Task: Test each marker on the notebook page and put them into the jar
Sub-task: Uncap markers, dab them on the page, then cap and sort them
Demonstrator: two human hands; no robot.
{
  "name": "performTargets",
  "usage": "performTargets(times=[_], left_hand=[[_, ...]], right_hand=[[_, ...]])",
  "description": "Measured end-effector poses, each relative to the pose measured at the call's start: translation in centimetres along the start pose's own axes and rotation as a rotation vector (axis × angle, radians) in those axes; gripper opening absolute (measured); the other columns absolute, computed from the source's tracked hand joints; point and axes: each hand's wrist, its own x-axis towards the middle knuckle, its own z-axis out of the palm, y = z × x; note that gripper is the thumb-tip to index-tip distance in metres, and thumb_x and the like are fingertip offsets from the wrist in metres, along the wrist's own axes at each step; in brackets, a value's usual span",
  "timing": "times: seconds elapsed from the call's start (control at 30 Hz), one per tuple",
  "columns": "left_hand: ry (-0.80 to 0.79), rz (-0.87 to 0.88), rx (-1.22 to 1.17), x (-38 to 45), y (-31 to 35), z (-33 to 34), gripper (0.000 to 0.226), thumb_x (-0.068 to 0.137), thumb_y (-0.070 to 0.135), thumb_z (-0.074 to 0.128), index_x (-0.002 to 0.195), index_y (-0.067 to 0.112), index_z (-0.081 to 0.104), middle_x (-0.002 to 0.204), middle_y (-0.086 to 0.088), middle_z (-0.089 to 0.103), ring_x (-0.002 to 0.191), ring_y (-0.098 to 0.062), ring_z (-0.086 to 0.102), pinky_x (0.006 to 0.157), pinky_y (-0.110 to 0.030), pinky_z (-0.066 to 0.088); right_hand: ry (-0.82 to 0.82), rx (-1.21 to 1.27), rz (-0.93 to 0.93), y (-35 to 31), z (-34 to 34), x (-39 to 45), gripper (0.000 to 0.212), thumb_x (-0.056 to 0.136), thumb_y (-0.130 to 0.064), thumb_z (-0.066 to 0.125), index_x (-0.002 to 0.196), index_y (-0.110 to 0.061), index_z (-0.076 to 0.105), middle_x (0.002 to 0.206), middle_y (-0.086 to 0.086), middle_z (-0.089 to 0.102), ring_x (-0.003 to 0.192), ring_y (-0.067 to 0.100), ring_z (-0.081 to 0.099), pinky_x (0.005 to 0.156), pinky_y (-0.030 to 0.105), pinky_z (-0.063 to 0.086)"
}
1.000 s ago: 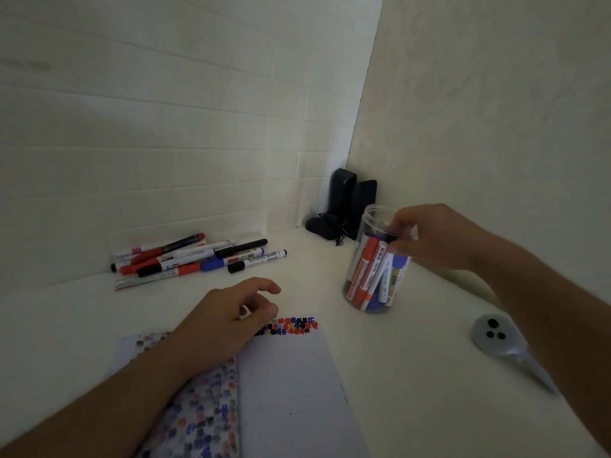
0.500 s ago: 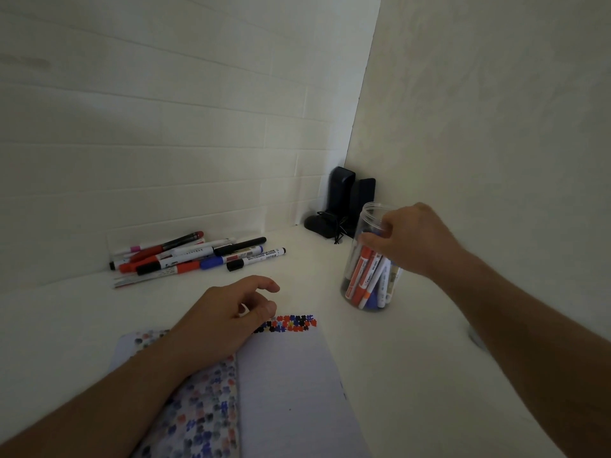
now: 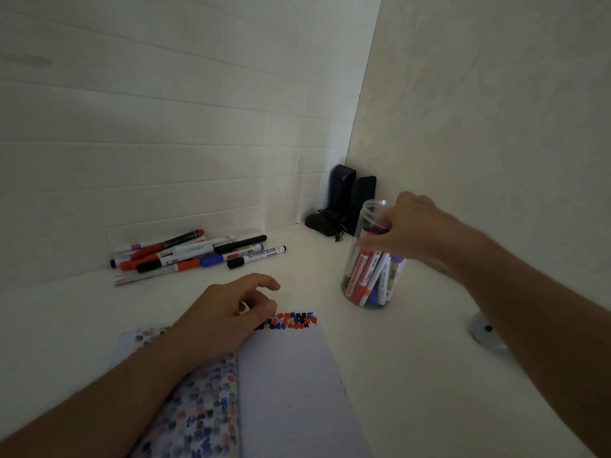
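Note:
A clear jar (image 3: 370, 285) stands right of centre with several orange, white and blue markers inside. My right hand (image 3: 406, 226) hovers in front of the jar's upper part, its fingers loosely curled, and I see nothing held in them. A purple cap shows through the glass just under the fingers. The open notebook (image 3: 291, 385) lies near me, with a row of coloured test marks (image 3: 291, 320) along its top edge. My left hand (image 3: 228, 312) rests on the notebook's top left with relaxed fingers. Several loose markers (image 3: 198, 254) lie in a heap by the back wall.
Two black upright devices (image 3: 350, 196) with a cable stand in the back corner behind the jar. A round white object (image 3: 484, 332) lies on the table at the right, partly hidden by my right forearm. Walls close off the back and right sides.
My right hand has moved left from the jar's right side across its front. The white marker end seen in it a second ago is gone. My left hand has stayed put.

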Motion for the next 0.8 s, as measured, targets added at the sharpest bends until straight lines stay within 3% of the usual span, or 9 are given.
performTargets(times=[0.1, 0.2, 0.27, 0.4, 0.47, 0.57, 0.7, 0.8], left_hand=[[0.000, -0.006, 0.002, 0.0, 0.1, 0.0, 0.022, 0.099, 0.038, 0.059, 0.119, 0.047, 0.058, 0.095, 0.026, 0.072, 0.093, 0.005, 0.065, 0.082, -0.014, 0.046], [0.002, -0.005, 0.005, 0.0, 0.2, 0.0, 0.023, 0.099, 0.036, 0.061, 0.119, 0.047, 0.058, 0.096, 0.025, 0.072, 0.094, 0.005, 0.065, 0.082, -0.012, 0.045], [0.001, -0.007, 0.008, 0.0, 0.2, 0.1, 0.023, 0.099, 0.035, 0.061, 0.119, 0.047, 0.058, 0.096, 0.028, 0.071, 0.094, 0.006, 0.064, 0.082, -0.012, 0.044], [-0.003, -0.007, 0.015, 0.1, 0.1, 0.1, 0.024, 0.099, 0.034, 0.062, 0.118, 0.048, 0.057, 0.097, 0.029, 0.071, 0.095, 0.007, 0.064, 0.081, -0.011, 0.043], [-0.003, -0.003, 0.024, 0.1, 0.0, 0.2, 0.026, 0.098, 0.034, 0.062, 0.118, 0.049, 0.057, 0.096, 0.029, 0.071, 0.096, 0.007, 0.064, 0.081, -0.010, 0.043], [-0.007, -0.006, 0.033, 0.1, 0.0, 0.2, 0.028, 0.098, 0.034, 0.062, 0.119, 0.050, 0.055, 0.096, 0.030, 0.071, 0.097, 0.008, 0.063, 0.081, -0.008, 0.041], [-0.010, -0.008, 0.047, 0.1, 0.0, 0.2, 0.029, 0.098, 0.032, 0.063, 0.119, 0.049, 0.055, 0.096, 0.029, 0.071, 0.097, 0.010, 0.062, 0.082, -0.008, 0.041], [-0.017, -0.006, 0.054, 0.1, -0.2, 0.1, 0.029, 0.098, 0.032, 0.063, 0.120, 0.050, 0.055, 0.096, 0.030, 0.071, 0.097, 0.010, 0.062, 0.084, -0.011, 0.042]], right_hand=[[-0.028, -0.228, 0.015, 0.0, -0.7, 0.9, 0.078, 0.075, -0.088, 0.055, 0.125, -0.031, 0.069, 0.119, 0.000, 0.038, 0.125, 0.030, 0.035, 0.103, 0.052, 0.040], [-0.089, -0.172, 0.044, 0.4, -0.4, 1.8, 0.086, 0.070, -0.089, 0.059, 0.132, -0.030, 0.065, 0.146, -0.001, 0.038, 0.141, 0.034, 0.026, 0.111, 0.059, 0.029], [-0.133, -0.057, 0.062, 0.7, 0.0, 2.3, 0.086, 0.067, -0.087, 0.060, 0.133, -0.030, 0.064, 0.151, -0.004, 0.038, 0.142, 0.035, 0.026, 0.109, 0.057, 0.032], [-0.192, 0.038, 0.012, 1.0, 0.0, 2.8, 0.064, 0.071, -0.077, 0.061, 0.116, -0.034, 0.072, 0.132, -0.001, 0.044, 0.114, 0.029, 0.045, 0.097, 0.040, 0.041], [-0.205, 0.088, 0.021, 1.0, -0.2, 2.8, 0.067, 0.065, -0.077, 0.060, 0.115, -0.033, 0.071, 0.129, -0.002, 0.045, 0.111, 0.027, 0.052, 0.101, 0.042, 0.047], [-0.215, 0.087, 0.033, 0.8, -0.3, 2.9, 0.054, 0.076, -0.072, 0.065, 0.110, -0.030, 0.066, 0.128, -0.001, 0.046, 0.107, 0.024, 0.059, 0.100, 0.044, 0.052], [-0.228, 0.083, 0.088, 0.7, 0.0, 3.6, 0.088, 0.054, -0.080, 0.067, 0.118, -0.021, 0.060, 0.117, -0.003, 0.054, 0.092, 0.018, 0.065, 0.082, 0.038, 0.059], [-0.238, 0.052, 0.111, 0.6, -0.4, 3.7, 0.085, 0.063, -0.071, 0.076, 0.124, -0.017, 0.055, 0.118, 0.001, 0.051, 0.096, 0.022, 0.065, 0.085, 0.039, 0.060]])
